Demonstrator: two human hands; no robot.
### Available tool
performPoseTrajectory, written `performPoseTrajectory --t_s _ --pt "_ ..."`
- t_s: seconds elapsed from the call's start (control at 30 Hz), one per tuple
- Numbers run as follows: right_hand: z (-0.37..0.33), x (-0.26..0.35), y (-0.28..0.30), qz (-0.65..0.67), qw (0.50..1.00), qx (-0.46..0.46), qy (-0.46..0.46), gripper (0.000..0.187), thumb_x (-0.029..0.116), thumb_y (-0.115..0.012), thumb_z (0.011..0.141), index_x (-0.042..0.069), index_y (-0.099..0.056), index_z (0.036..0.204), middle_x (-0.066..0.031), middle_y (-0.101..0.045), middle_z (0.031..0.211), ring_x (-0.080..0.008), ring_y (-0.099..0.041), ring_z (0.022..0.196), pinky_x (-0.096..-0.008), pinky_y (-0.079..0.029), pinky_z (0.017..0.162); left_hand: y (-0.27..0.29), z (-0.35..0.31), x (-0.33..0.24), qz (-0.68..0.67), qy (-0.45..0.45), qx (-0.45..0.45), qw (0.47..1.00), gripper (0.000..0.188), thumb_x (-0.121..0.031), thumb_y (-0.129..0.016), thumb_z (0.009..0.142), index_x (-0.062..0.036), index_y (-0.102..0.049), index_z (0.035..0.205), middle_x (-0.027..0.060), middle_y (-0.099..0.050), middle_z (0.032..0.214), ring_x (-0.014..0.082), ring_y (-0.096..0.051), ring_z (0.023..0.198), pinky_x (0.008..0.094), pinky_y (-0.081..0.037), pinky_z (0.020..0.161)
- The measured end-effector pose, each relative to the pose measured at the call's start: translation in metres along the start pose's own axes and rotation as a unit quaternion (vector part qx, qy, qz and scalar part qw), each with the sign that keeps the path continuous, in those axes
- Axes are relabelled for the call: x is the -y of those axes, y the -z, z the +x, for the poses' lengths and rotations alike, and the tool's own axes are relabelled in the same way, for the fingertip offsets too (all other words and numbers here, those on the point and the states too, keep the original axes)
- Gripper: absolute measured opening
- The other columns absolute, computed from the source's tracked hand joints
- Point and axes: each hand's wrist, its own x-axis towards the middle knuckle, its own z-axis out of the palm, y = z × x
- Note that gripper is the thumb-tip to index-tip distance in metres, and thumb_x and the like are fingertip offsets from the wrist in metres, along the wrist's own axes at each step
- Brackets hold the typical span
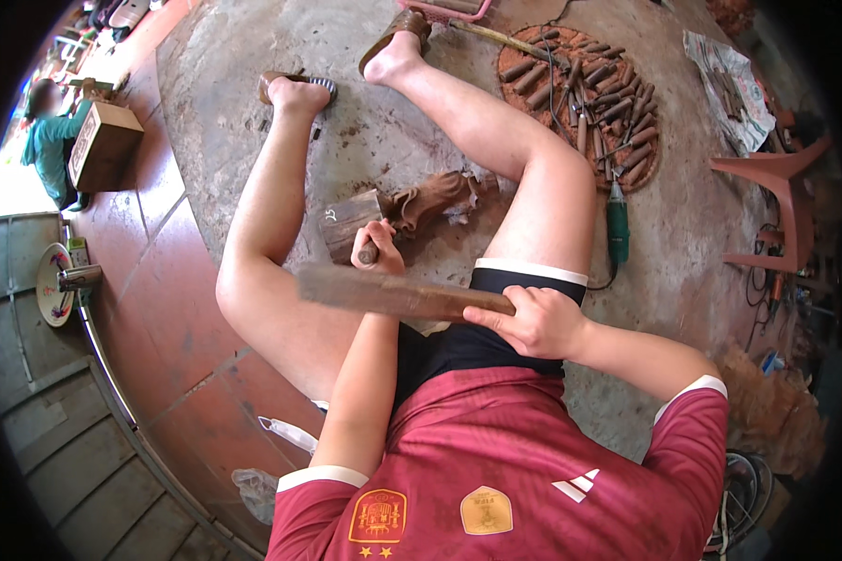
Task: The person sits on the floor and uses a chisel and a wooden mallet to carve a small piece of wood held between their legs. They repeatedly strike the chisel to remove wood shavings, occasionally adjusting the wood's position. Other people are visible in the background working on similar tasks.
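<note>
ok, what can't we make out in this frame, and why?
All in the head view:
Tool, far end: hidden behind the left hand, so contact with the carved wood can't be told.
Left wrist: covered by the wooden club in the right hand.
Wooden club's outer end: blurred.
Pink basket: cut off by the top edge.
Co-worker's hands: too small.

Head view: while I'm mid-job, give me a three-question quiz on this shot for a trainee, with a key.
1. Which hand grips the wooden bat?
2. True or false: the left hand is empty.
3. The power tool on the floor has a casing that is: A pink, B green, C white.

Key:
1. The right hand.
2. False: it grips a wooden-handled tool.
3. B.
</note>
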Motion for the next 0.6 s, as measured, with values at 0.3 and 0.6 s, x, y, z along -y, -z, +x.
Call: performPoseTrajectory --t_s 0.3,0.6 --pt "-0.003 0.001 -0.001 -0.010 1.000 -0.027 0.002 0.056 0.018 -0.050 0.083 0.037 -0.050 0.136 -0.0062 -0.044 0.071 -0.0151 -0.048 0.048 -0.0269 -0.045 0.043 -0.002 0.000 -0.005 -0.017 0.002 -0.002 1.000 0.042 -0.030 -0.052 0.099 0.0006 -0.054 0.070 0.0057 -0.057 0.069 0.0140 -0.056 0.069 0.0295 -0.048 0.077" --pt "-0.004 0.000 -0.002 -0.002 1.000 -0.020 -0.003 0.058 0.017 -0.050 0.084 0.038 -0.048 0.137 -0.0074 -0.046 0.072 -0.0169 -0.050 0.049 -0.0285 -0.045 0.043 -0.001 0.003 -0.004 0.009 0.001 0.005 1.000 0.041 -0.030 -0.051 0.099 0.0009 -0.054 0.073 0.0059 -0.058 0.070 0.0137 -0.057 0.073 0.0290 -0.047 0.075"
